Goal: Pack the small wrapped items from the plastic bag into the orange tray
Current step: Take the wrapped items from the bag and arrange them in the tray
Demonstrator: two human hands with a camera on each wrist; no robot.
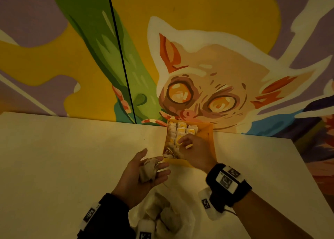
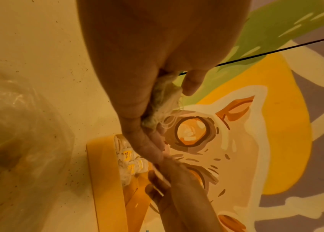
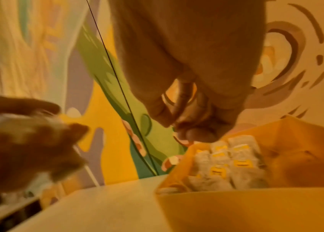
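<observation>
The orange tray [image 1: 207, 130] stands against the painted wall, its left side filled with rows of small wrapped items [image 1: 178, 130] bearing yellow labels [image 3: 226, 164]. My right hand [image 1: 183, 143] hovers inside the tray with thumb and fingers curled together [image 3: 177, 127], pinching what looks like one small wrapped item, mostly hidden by the fingers. My left hand [image 1: 155, 160] is palm up just left of the tray's near corner, fingers loosely curled round a clump of wrapped items [image 1: 148, 170] with loose strings [image 2: 163, 100]. The plastic bag [image 1: 180, 202] lies below both hands, with more items inside.
A pale table [image 1: 72, 157] carries everything; its right edge runs diagonally past my right forearm. A mural wall [image 1: 216, 67] rises directly behind the tray. The tray's right half [image 3: 296, 164] shows bare orange floor.
</observation>
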